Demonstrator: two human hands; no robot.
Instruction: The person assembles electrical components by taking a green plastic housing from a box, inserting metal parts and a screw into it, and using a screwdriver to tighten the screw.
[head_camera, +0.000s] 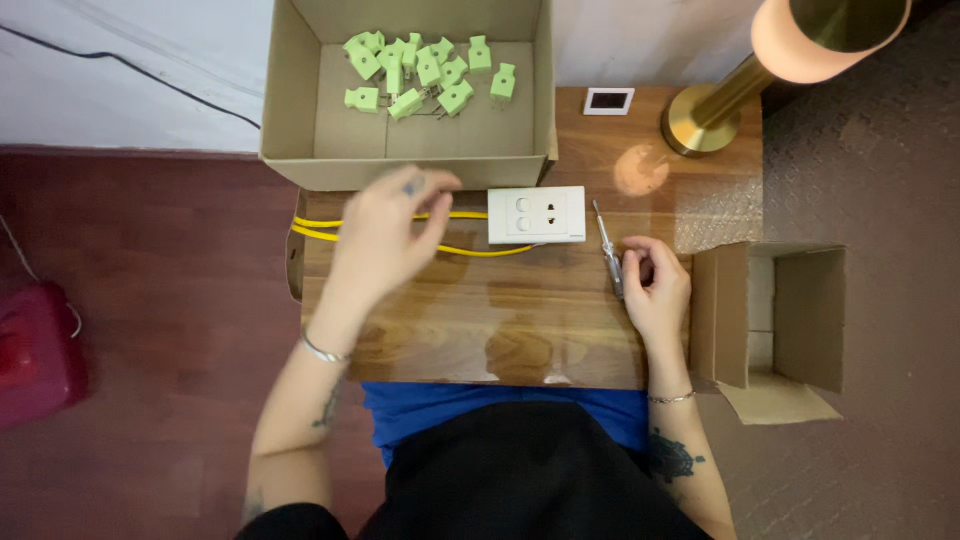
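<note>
The left hand hovers open and blurred over the yellow cable, holding nothing, just beside the white socket plate on the wooden table. The right hand is closed around a screwdriver, tip near the plate. Behind stands a cardboard box of green plugs, with a brass lamp to the right

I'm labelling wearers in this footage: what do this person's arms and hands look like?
Both arms are bare, with no sleeves or gloves. The left hand has a silver bangle at the wrist and forearm tattoos. The right hand has a thin bracelet and a dark tattoo below it.
</note>
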